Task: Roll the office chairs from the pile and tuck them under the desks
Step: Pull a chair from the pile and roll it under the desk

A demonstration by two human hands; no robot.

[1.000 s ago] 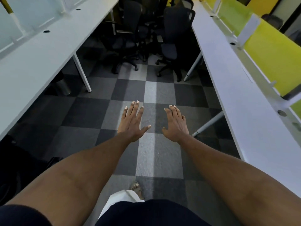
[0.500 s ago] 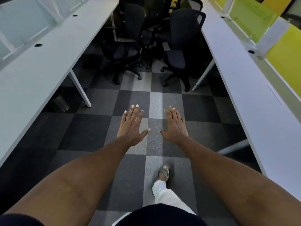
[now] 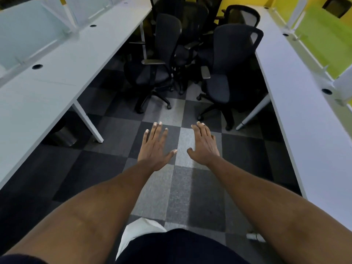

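Note:
Several black office chairs are bunched together at the far end of the aisle. The nearest left chair (image 3: 152,75) and the nearest right chair (image 3: 222,82) stand on the floor between the two long white desks. My left hand (image 3: 155,147) and my right hand (image 3: 204,145) are stretched out in front of me, palms down, fingers straight, holding nothing. Both hands are well short of the chairs. A left desk (image 3: 57,73) and a right desk (image 3: 297,103) line the aisle.
Checkered grey carpet (image 3: 171,187) runs down the aisle. A slanted white desk leg (image 3: 87,119) and a metal bin (image 3: 62,136) sit under the left desk; another leg (image 3: 253,113) slants under the right desk. Frosted and green dividers back the desks.
I have walked forward down the aisle, so the chair pile is nearer and larger. Both hands stay outstretched and empty.

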